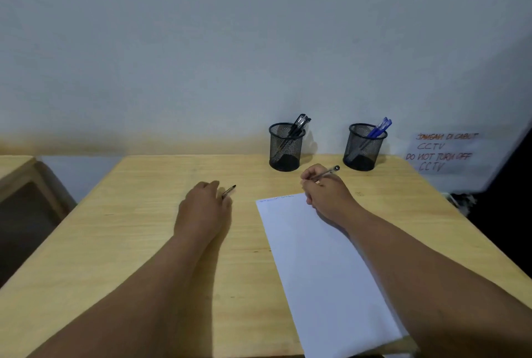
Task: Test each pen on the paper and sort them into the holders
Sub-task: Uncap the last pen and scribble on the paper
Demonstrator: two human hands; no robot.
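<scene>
A white sheet of paper [322, 265] lies on the wooden table [138, 231], with small scribbles along its top edge. My right hand [325, 190] grips a clear pen [326, 174] at the paper's top right corner, tip down by the sheet. My left hand [203, 208] rests on the table left of the paper, fingers closed on a dark-capped pen [229, 191] that pokes out to the right. Two black mesh holders stand at the back: the left holder [286, 147] has black pens, the right holder [364, 147] has blue pens.
A wall rises just behind the holders. A handwritten CCTV notice [443, 153] is stuck on it at the right. Another wooden piece of furniture [20, 176] stands to the left across a gap. The table's right edge runs close to my right forearm.
</scene>
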